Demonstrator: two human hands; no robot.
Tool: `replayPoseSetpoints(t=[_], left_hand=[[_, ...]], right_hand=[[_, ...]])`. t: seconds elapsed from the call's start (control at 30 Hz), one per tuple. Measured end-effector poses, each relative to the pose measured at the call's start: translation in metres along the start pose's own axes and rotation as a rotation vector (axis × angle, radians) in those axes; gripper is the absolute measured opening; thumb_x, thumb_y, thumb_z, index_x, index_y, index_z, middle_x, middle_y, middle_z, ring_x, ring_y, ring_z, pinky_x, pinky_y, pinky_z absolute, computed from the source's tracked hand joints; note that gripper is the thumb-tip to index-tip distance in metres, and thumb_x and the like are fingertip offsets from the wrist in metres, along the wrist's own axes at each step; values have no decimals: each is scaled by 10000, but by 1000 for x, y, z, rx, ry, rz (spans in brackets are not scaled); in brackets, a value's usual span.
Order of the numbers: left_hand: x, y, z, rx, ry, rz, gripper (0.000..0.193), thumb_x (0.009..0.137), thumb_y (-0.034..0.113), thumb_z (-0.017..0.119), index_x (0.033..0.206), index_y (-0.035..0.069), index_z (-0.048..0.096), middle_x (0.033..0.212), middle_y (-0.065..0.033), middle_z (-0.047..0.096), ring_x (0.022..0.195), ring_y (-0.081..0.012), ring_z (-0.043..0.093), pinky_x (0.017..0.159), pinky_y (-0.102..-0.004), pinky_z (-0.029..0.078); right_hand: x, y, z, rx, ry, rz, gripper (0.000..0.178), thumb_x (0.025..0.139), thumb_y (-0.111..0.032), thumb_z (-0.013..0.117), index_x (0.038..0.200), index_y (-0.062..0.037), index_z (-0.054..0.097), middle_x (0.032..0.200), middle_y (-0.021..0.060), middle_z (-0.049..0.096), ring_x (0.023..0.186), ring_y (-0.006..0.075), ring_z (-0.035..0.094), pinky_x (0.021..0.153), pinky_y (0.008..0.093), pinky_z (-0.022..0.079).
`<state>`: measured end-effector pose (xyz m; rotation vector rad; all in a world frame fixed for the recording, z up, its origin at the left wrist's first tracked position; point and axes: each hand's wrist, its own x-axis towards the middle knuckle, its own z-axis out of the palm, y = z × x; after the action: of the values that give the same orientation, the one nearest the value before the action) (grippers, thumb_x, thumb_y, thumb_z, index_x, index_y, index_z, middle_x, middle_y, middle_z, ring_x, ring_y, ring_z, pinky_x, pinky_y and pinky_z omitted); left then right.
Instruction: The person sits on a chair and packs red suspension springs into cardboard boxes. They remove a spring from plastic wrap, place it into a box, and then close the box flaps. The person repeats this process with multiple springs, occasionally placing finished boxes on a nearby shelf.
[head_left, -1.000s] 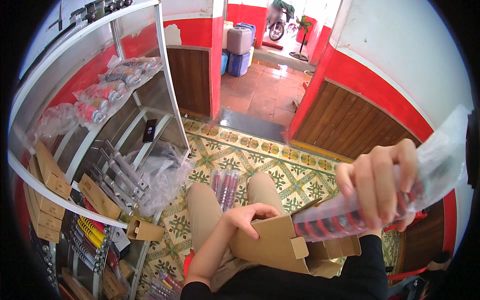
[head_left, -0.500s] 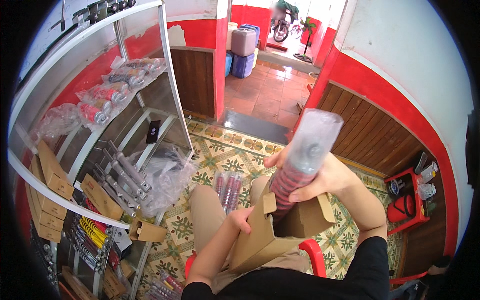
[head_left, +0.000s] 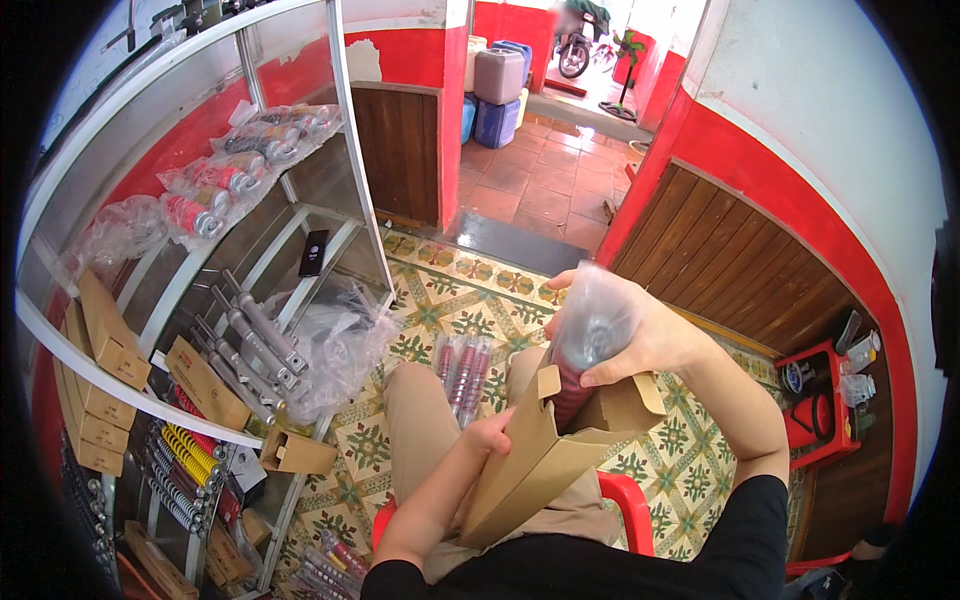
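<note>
A plastic-wrapped shock absorber (head_left: 592, 335) with a dark red spring stands tilted, its lower part inside an open cardboard box (head_left: 530, 465). Around its wrapped upper end my right hand (head_left: 645, 335) is closed, just above the box's opening. My left hand (head_left: 490, 435) grips the left side of the box, which rests over my lap. The box flaps stand up near the right fingers. How deep the absorber's lower end sits is hidden by the cardboard. Beyond my knees, several wrapped red shock absorbers (head_left: 465, 378) lie on the patterned tile floor.
At left stands a metal-framed shelf (head_left: 360, 170) with wrapped absorbers, grey fork tubes (head_left: 255, 335), a phone (head_left: 314, 253) and cardboard boxes (head_left: 110, 345). More wrapped absorbers (head_left: 330, 568) lie by its foot. A red stand (head_left: 820, 400) is at right. Plastic jugs (head_left: 497, 100) stand past the doorway.
My right hand has moved down, and the shock absorber has slid deeper into the box, so less of it sticks out. My left hand still grips the box.
</note>
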<state>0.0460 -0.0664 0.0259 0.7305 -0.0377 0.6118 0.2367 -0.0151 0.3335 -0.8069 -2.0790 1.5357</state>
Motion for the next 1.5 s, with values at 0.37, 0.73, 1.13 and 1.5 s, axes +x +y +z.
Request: replayPoseSetpoints(t=[0.37,0.73,1.13,1.5], left_hand=[[10,-2,1,23,-74,-83,1075,626,383,902,1431,-66,349,1357,-157,530,1236,-221,510,1069,-405,358],[-17,-8,-3,-1,139,-281,1029,577,330,934,1403,-1,419,1311,-87,565,1166,-176,556,939,-349,473],[-67,50,33,161,391,628,581,880,546,585,1181,51,536,1017,-130,591,877,-311,592,839,-454,484],[-51,-4,37,-446,1217,1009,598,957,512,512,1391,105,447,1367,-96,520,1235,-307,504,1061,-486,395]], right_hand=[[-17,21,-12,216,-11,-36,902,704,-48,846,1448,-94,338,1189,106,599,1153,205,574,1000,349,453],[-37,76,-21,505,478,-94,397,978,-288,560,1304,-73,492,1186,89,617,1141,212,582,954,357,456],[-52,192,73,522,523,98,368,1001,-356,492,1197,-48,534,1081,97,632,1016,183,599,905,345,459],[-33,138,88,-234,84,122,650,807,-369,716,1308,-9,511,1180,208,630,1088,356,617,916,390,487]])
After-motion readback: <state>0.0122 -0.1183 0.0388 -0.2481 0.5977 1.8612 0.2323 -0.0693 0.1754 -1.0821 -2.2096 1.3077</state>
